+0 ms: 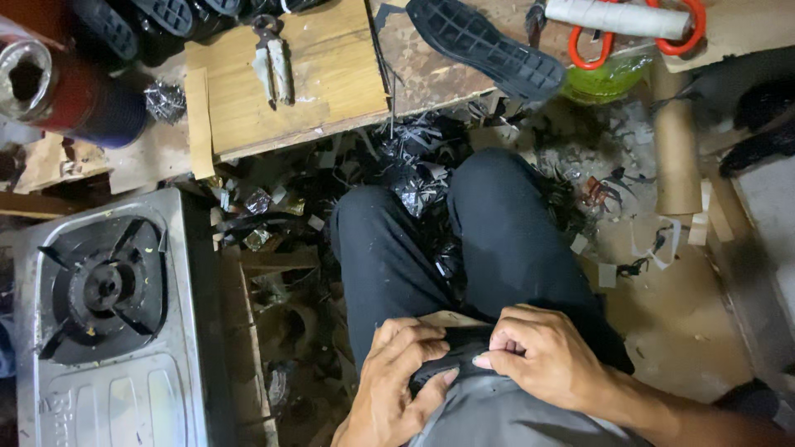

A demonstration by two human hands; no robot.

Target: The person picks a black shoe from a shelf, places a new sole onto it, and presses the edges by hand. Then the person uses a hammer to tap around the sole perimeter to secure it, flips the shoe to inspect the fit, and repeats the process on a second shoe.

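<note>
1. Scraps of black stuff and bits of paper cover the dirty floor [662, 314] all around the person's legs.
2. Both hands sit near the bottom of the view, over the lap, on a black shoe piece [451, 352].
3. Left hand [397, 385] curls around the left end of the black shoe piece. Its grip is closed on it, with the thumb under and the fingers on top.
4. Right hand [542, 356] pinches the right part of the same piece. Its fingertips press down on the top edge.
5. Black trousers [497, 232] cover the knees, which point to the far side.
6. Gas stove [108, 323] sits on the near left, silver with a black burner.
7. Wooden bench [323, 74] lies at the far side. Old pliers [273, 58] rest on it.
8. Black shoe sole [484, 45] lies to the right of the pliers, bottom side up.
9. Red-handled scissors [638, 29] lie at the far right.
10. Red tin [58, 91] stands at the far left.
</note>
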